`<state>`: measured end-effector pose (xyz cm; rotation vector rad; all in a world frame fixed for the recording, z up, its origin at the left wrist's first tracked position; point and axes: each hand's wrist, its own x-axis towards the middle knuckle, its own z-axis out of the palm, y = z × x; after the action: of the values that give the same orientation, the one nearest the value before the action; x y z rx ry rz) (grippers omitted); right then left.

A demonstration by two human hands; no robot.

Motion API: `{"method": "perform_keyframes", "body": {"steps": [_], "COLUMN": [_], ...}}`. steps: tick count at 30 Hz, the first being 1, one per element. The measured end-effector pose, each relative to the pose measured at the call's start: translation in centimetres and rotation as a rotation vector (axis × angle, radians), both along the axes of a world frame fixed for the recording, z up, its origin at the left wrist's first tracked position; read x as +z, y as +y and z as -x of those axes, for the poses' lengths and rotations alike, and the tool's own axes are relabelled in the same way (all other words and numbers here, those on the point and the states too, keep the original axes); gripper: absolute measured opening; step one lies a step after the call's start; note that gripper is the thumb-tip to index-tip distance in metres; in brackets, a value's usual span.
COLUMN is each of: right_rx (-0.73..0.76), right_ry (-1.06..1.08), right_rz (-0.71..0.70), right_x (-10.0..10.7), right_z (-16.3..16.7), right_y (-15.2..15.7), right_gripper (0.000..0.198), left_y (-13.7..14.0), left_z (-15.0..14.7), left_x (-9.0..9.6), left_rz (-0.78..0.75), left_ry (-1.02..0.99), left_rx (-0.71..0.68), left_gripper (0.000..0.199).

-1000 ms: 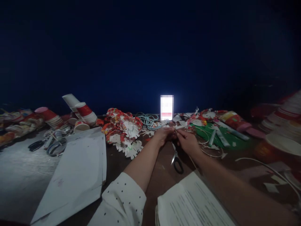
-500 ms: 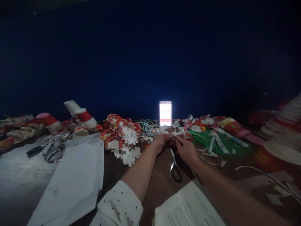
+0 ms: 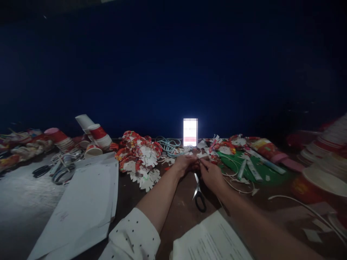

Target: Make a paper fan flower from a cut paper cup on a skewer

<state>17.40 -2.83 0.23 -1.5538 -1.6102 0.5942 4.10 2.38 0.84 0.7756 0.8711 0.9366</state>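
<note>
My left hand point(image 3: 186, 164) and my right hand point(image 3: 210, 173) meet over the middle of the table, fingertips pinched close together. Between them is a small pale bit, too small and dim to name. Just below the hands lie scissors point(image 3: 200, 202) with black handles, blades pointing away from me and slightly parted; neither hand holds them. Left of my left hand is a heap of red patterned rings with white cut-paper flower shapes point(image 3: 148, 156). A thin white cord point(image 3: 238, 188) curls on the table beside my right hand.
A lit screen point(image 3: 190, 131) stands behind my hands, near a coiled light-blue cord point(image 3: 170, 145). White board sheets point(image 3: 78, 202) lie left, printed pages point(image 3: 208, 238) in front. Paper cups point(image 3: 99, 135) stand at the back left; tubes point(image 3: 253, 168) rest on a green sheet point(image 3: 273, 175) at right.
The view has shifted a little. Both hands stay together in nearly the same place, fingers still pinched, with the right fingertips slightly closer to the left.
</note>
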Motion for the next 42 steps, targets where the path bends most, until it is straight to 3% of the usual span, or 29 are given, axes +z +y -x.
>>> {"method": "perform_keyframes", "body": {"steps": [8, 13, 19, 23, 42], "right_rx": [-0.016, -0.018, -0.071, -0.151, -0.108], "right_ry": [-0.146, -0.128, 0.333, 0.547, 0.409], "right_rz": [-0.052, -0.058, 0.204, 0.28, 0.113], "right_x": [-0.7, -0.5, 0.7, 1.1, 1.0], "right_z": [0.1, 0.2, 0.5, 0.7, 0.7], "right_y": [0.1, 0.0, 0.0, 0.1, -0.3], "right_gripper": [0.04, 0.038, 0.03, 0.024, 0.026], "left_y": [0.1, 0.0, 0.0, 0.1, -0.2], "left_z": [-0.1, -0.1, -0.1, -0.1, -0.1], "left_x": [0.7, 0.9, 0.9, 0.7, 1.2], "left_rz": [0.044, 0.017, 0.037, 0.019, 0.028], "left_ry": [0.069, 0.091, 0.108, 0.115, 0.135], "left_rx": [0.021, 0.002, 0.042, 0.027, -0.001], "left_gripper": [0.019, 0.024, 0.018, 0.02, 0.013]}}
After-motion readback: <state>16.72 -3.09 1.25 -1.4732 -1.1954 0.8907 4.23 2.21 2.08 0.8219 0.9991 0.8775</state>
